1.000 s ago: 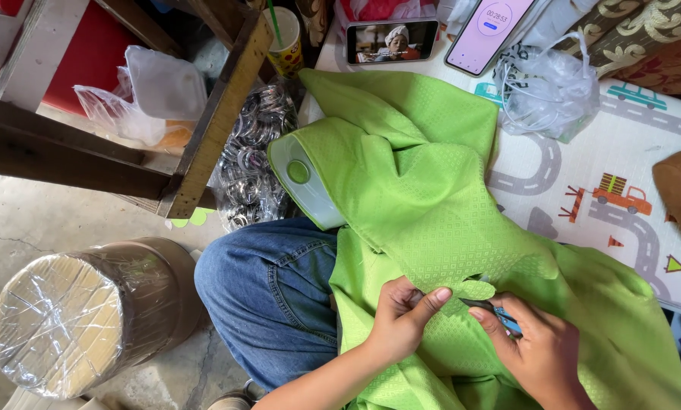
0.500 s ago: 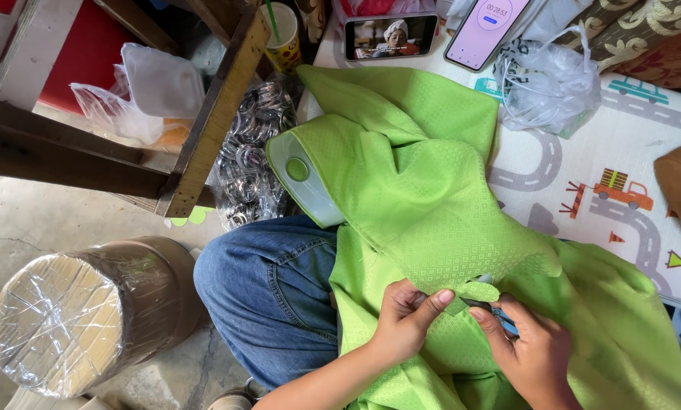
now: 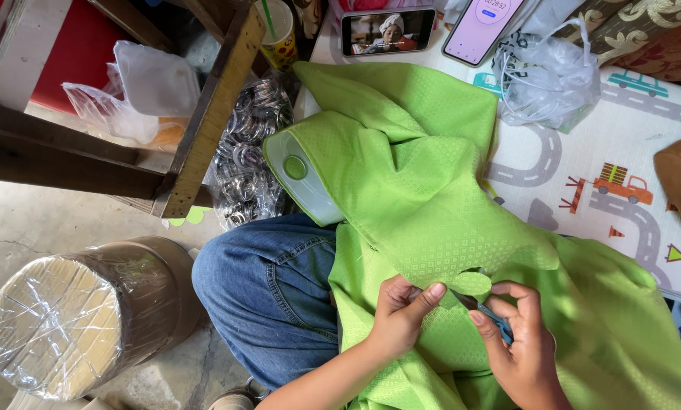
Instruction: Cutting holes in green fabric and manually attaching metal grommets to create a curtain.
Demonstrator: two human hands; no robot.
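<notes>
Trimming step in hand. Left hand (image 3: 397, 323) grip pinched green cloth (image 3: 431, 220) on lap; right hand (image 3: 519, 345) grip closed around blue snips (image 3: 496, 323) just beside. Next cut called for taut cloth.

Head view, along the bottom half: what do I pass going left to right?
Plastic-wrapped drum → denim-clad knee → left hand pinching the green fabric → right hand holding a small blue tool.
</notes>
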